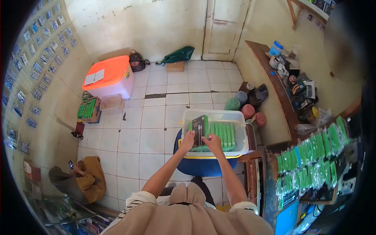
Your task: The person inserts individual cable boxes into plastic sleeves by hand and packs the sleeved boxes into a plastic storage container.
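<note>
A flat box [199, 127] with a black printed face and green edges stands tilted at the left side of a white plastic basket [243, 117]. My left hand [188, 141] grips the box along its left edge. On its right side, the fingers of my right hand [212, 143] are curled in, with the thumb at the box edge. Several green packs [223, 134] stand in a row inside the basket, right of the box. The basket rests on a blue stool [192, 167] in front of me. Cables appear pictured on the box face.
Many green plastic-wrapped packs [307, 174] lie on the desk at my right. A cluttered wooden counter [270, 86] runs along the right wall. A seated person [88, 178] holds a phone at the left. An orange-lidded bin [113, 70] and a carton of green packs [90, 109] stand farther back.
</note>
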The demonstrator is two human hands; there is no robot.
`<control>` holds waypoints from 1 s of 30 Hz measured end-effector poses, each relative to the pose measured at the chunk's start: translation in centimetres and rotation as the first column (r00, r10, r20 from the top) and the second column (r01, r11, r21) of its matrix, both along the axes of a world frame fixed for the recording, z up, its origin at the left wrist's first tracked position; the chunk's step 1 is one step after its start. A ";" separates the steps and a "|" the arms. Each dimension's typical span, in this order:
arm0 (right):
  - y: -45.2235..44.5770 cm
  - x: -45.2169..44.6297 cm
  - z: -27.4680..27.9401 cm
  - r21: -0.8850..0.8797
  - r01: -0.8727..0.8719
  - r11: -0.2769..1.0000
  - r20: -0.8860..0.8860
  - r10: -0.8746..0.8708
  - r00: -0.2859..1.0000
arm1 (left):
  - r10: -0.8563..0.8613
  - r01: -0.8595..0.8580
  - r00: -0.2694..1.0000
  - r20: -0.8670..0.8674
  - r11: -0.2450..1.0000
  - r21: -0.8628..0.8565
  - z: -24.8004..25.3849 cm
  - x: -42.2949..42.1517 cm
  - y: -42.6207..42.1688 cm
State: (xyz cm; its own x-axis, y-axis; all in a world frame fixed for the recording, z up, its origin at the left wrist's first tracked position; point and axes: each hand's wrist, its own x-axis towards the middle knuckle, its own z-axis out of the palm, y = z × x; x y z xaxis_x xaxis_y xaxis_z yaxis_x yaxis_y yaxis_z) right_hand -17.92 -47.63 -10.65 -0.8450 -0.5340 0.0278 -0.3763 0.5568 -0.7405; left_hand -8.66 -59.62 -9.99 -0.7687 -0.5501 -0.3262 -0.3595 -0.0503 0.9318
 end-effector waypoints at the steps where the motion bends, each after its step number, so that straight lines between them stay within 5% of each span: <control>1: -0.6 -0.3 -0.9 0.011 -0.021 1.000 0.028 0.021 0.999 | -0.006 0.006 0.999 0.048 1.000 0.009 -1.2 -1.1 -0.4; 7: -3.6 -1.7 -5.3 0.058 -0.199 0.978 0.134 0.190 0.972 | 0.182 -0.177 0.981 0.064 0.981 -0.079 -5.2 -3.9 -1.3; 9: -4.4 -1.6 -6.3 0.000 -0.208 0.978 0.204 0.204 0.958 | 0.086 -0.106 0.975 0.204 0.990 0.088 -4.9 -4.0 -2.0; 13: -5.1 -1.7 -7.7 -0.039 -0.286 0.957 0.190 0.288 0.939 | 0.004 -0.025 0.966 0.260 0.997 0.078 -7.6 -4.6 -3.3; 15: -5.1 -0.9 -8.6 -0.034 -0.337 0.941 -0.050 0.335 0.941 | 0.131 -0.082 0.980 0.153 0.953 -0.292 -7.8 -4.5 -2.9; 16: -5.2 -0.8 -9.1 -0.033 -0.340 0.940 -0.048 0.338 0.940 | 0.134 -0.084 0.979 0.154 0.953 -0.291 -7.3 -4.5 -2.9; 18: -5.4 -0.6 -9.7 -0.103 -0.336 0.936 0.305 0.351 0.885 | -0.009 0.110 0.973 0.232 0.897 -0.427 -5.4 -4.3 -3.0; 21: -5.4 -0.4 -7.0 -0.162 -0.319 0.934 0.524 0.355 0.774 | -0.189 0.375 0.866 0.462 0.857 -0.353 -0.8 -4.9 -3.0; 25: -4.9 -0.8 -5.4 -0.226 -0.372 0.900 0.620 0.428 0.658 | -0.149 0.397 0.842 0.518 0.822 -0.409 -4.5 -4.9 -3.1; 28: -4.0 -1.6 -9.8 -0.266 -0.527 0.807 0.457 0.587 0.669 | -0.071 0.385 0.884 0.462 0.673 -0.632 -5.6 -4.9 -2.6; 30: -3.5 -1.6 -11.0 -0.110 -0.639 0.761 0.112 0.648 0.753 | 0.019 0.508 0.771 0.637 0.586 -0.632 -4.8 -5.6 -1.7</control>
State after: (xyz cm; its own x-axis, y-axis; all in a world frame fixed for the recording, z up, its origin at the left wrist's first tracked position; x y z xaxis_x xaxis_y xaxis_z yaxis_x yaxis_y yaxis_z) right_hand -19.56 -51.15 -21.62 -0.2997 -0.9540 -0.0083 -0.5230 0.1716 -0.8349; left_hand -14.26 -61.32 -14.74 -0.7460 -0.6012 -0.2864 -0.6615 0.7185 0.2148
